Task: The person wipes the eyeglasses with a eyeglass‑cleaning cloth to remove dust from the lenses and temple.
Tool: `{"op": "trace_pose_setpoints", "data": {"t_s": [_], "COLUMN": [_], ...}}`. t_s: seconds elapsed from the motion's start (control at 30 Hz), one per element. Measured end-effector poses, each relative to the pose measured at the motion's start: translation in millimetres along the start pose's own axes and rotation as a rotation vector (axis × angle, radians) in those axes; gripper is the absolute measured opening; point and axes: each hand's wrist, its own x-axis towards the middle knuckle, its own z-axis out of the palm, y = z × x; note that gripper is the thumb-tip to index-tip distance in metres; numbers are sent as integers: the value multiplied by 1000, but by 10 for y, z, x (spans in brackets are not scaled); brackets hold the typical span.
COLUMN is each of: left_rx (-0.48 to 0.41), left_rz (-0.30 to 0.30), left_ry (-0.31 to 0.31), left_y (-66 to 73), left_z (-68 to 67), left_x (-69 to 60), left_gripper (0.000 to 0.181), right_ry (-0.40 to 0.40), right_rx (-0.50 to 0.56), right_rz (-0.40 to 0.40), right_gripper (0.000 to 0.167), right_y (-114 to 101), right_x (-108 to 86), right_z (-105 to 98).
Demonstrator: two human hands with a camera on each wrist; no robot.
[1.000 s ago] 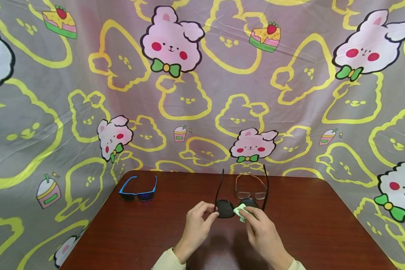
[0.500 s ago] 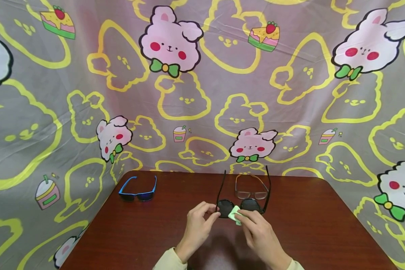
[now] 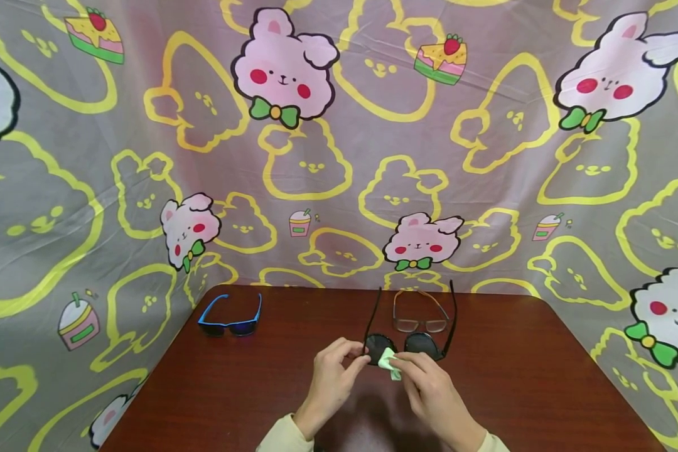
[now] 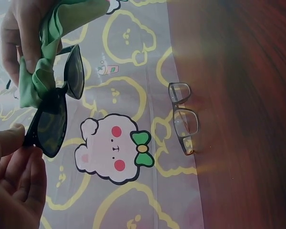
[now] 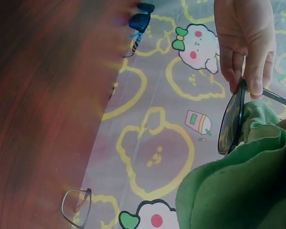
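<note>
Black sunglasses with dark lenses are held above the table, their temples spread and pointing away from me. My left hand pinches them at the left hinge corner between thumb and fingers. In my right hand is a light green cloth, pressed against the left lens near the bridge. The left wrist view shows the cloth bunched over the frame by the bridge. Close to the camera in the right wrist view, the green cloth hides most of the right hand and part of the sunglasses.
Blue-framed sunglasses lie on the dark red-brown table at the back left. Behind the held pair, clear eyeglasses with brownish temples rest near the back edge. A patterned cloth curtain surrounds the table at the back and sides.
My right hand has moved the cloth leftward from the bridge and right lens onto the left lens. The sunglasses have shifted slightly right; the left hand keeps its pinch.
</note>
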Motion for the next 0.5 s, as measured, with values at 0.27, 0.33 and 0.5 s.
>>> {"op": "trace_pose_setpoints", "data": {"t_s": [0.27,0.33,0.5], "left_rx": [-4,-14,-32], "left_rz": [27,25,17], "left_ry": [0,-7,-23], "left_y": [8,11,12], "left_z": [1,3,17], "left_x": [-3,-6,-20], "left_gripper": [15,16,18], "right_ry": [-31,-42,-61], "right_rx": [-26,-45,-92], "right_rz": [36,42,55], "right_gripper": [33,35,41], "right_y": [-5,-8,-24], "right_x": [13,20,43], "right_z": [-2,-1,1]}}
